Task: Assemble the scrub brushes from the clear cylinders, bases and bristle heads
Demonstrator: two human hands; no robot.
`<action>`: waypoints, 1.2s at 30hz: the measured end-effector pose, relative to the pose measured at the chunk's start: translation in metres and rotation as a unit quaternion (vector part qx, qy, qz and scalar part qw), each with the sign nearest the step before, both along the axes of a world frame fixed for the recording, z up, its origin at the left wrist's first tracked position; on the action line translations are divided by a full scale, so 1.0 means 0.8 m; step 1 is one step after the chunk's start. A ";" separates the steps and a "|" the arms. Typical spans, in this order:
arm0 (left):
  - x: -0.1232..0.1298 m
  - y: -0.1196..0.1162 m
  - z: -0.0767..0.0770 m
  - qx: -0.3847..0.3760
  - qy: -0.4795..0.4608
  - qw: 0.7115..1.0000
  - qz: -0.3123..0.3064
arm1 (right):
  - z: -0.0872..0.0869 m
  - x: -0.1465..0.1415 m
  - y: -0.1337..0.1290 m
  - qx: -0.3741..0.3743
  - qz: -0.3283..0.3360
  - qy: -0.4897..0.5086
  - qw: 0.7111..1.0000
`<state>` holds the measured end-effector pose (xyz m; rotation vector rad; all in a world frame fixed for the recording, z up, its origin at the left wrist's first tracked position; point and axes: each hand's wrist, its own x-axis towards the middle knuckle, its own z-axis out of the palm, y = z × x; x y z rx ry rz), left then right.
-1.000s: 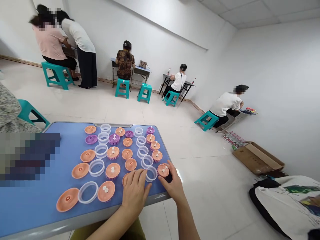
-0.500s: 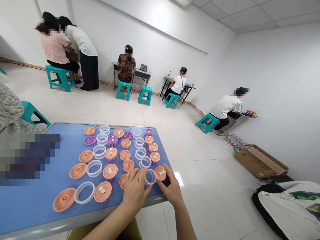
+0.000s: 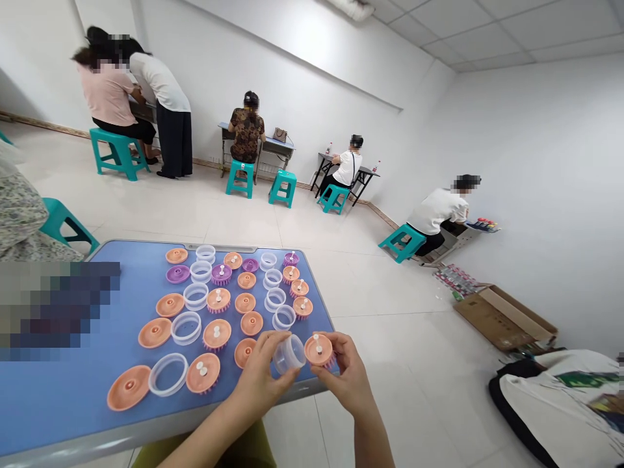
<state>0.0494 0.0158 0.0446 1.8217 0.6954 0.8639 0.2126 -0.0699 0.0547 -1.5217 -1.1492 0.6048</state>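
My left hand point(image 3: 256, 380) grips a clear plastic ring point(image 3: 292, 353), tilted and lifted near the table's right front edge. Just right of it, my right hand point(image 3: 348, 377) holds an orange bristled brush head point(image 3: 318, 351) by its edge, a white pin standing at its centre. The two parts are close together. Partly behind my left hand lies an orange dished cap point(image 3: 245, 353). Further rows on the blue table point(image 3: 73, 396) hold more orange caps, clear rings point(image 3: 186, 328) and bristled heads point(image 3: 203, 373). A few parts are purple, including a bristled head point(image 3: 221, 274).
Several people sit or stand at desks along the walls, some on teal stools point(image 3: 283, 188). An open cardboard box point(image 3: 502, 318) lies on the floor at the right. White printed fabric point(image 3: 560, 403) is at the lower right. A person in patterned clothing point(image 3: 24, 218) is at the left.
My left hand has lifted and tilted the clear ring. My right hand has raised the orange bristled head, turning it so its bristles and upright pin show.
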 end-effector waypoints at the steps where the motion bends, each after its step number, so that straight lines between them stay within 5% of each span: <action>1: -0.001 0.000 0.001 -0.025 -0.006 1.000 -0.015 | 0.004 0.001 -0.002 -0.005 0.015 -0.012 1.000; 8: -0.009 0.001 0.004 -0.089 -0.021 0.994 -0.065 | 0.028 0.000 -0.004 -0.007 0.159 -0.087 0.983; 19: -0.013 0.000 0.013 -0.005 -0.006 0.998 -0.069 | 0.051 -0.014 0.000 -0.010 0.184 -0.119 0.976; 28: -0.017 0.000 0.004 0.129 0.038 0.989 -0.069 | 0.047 -0.015 -0.002 -0.083 0.164 -0.126 0.975; 36: -0.018 0.002 0.006 0.204 0.036 0.976 -0.064 | 0.038 -0.024 0.000 -0.145 0.138 -0.034 0.979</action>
